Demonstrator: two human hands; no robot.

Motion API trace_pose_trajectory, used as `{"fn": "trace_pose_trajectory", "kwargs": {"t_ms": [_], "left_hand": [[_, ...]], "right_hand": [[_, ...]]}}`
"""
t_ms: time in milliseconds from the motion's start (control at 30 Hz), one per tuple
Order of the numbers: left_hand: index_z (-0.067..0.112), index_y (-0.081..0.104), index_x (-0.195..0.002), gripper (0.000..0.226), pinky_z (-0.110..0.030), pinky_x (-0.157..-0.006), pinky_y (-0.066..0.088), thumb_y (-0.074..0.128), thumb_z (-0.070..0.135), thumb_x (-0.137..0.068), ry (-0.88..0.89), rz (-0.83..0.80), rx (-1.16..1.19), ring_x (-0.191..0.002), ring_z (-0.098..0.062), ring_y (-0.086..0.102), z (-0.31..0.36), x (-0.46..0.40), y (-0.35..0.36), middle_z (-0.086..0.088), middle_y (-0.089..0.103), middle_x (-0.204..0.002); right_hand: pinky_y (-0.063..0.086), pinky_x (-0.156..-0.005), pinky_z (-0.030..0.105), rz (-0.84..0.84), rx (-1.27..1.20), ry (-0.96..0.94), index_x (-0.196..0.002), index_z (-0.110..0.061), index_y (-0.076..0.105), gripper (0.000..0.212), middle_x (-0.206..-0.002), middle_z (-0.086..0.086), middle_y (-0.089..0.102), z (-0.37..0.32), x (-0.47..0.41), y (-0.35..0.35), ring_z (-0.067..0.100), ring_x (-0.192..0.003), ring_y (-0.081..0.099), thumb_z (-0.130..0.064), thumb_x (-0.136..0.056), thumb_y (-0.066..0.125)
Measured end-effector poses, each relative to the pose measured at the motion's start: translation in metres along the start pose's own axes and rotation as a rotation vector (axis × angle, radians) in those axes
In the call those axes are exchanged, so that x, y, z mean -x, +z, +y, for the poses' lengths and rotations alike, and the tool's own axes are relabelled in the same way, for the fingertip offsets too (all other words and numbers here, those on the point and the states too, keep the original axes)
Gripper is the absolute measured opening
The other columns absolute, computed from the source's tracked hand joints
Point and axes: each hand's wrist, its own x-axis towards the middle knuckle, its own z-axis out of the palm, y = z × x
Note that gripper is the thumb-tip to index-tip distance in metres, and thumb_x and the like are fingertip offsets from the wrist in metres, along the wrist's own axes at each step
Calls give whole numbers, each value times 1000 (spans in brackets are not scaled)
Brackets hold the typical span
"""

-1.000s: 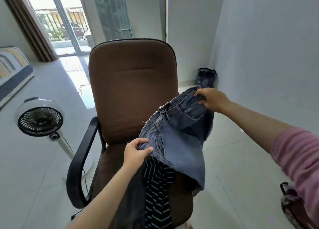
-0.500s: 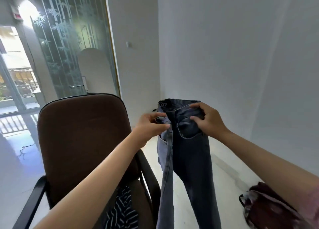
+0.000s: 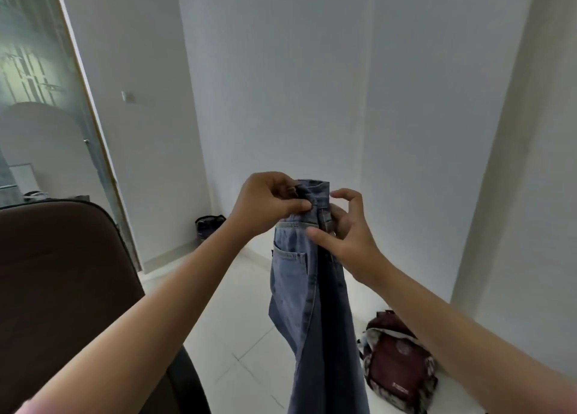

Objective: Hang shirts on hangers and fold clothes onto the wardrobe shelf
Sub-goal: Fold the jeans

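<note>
Left hand: we pinch the waistband, arm raised.
Right hand: thumb presses denim, fingers splayed.
Jeans: hang vertical, waistband up.

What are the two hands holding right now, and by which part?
A pair of blue jeans, hanging down, held at the waistband: left hand pinches it shut; right hand grips the other side, thumb across the front.

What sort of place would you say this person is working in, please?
Probably a room in a home: white walls, a pale tiled floor, a brown office chair, a frosted glass door and a maroon backpack on the floor. Both hands hold up jeans.
</note>
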Motion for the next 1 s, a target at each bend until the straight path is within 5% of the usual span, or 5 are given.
{"fn": "trace_pose_trajectory", "kwargs": {"t_ms": [267,533,667,833,1000], "left_hand": [[10,59,-108,41,-32,-72,58,80,15,-73,81,-177,74,-67,-20,70,32,-19,16,-14,69,-72],[25,65,-90,32,-35,-84,50,73,40,-62,-71,74,357,-96,-15,59,-47,11,4,2,63,-108],[21,72,-80,22,-32,-88,45,69,9,-61,-297,-117,728,-113,-19,56,-82,12,-5,5,67,-107],[18,77,-78,32,-26,-69,57,65,-11,-71,-328,-226,861,-83,-18,69,-77,-9,-17,-3,72,-86],[15,77,-81,35,-24,-69,58,60,-16,-76,-237,-264,726,-82,-14,70,-59,-36,-27,0,74,-89]], "right_hand": [[50,-74,13,208,311,-171,-98,-9,67,32,-98,1,68,-11,7,-13,5,-86,66,17,-84,53],[50,-65,65,282,344,-187,-106,-28,69,47,-97,-4,74,-26,-19,-27,57,-78,59,9,-83,52],[41,-65,77,257,407,-202,-100,-35,71,50,-95,-4,74,-45,-45,-27,66,-78,52,6,-79,51],[58,-81,39,246,361,-200,-98,-21,69,49,-94,-2,73,-67,-69,-30,21,-91,69,18,-77,47],[56,-79,28,267,385,-184,-101,-20,69,43,-95,-6,73,-71,-70,-51,14,-91,68,14,-79,55]]}}
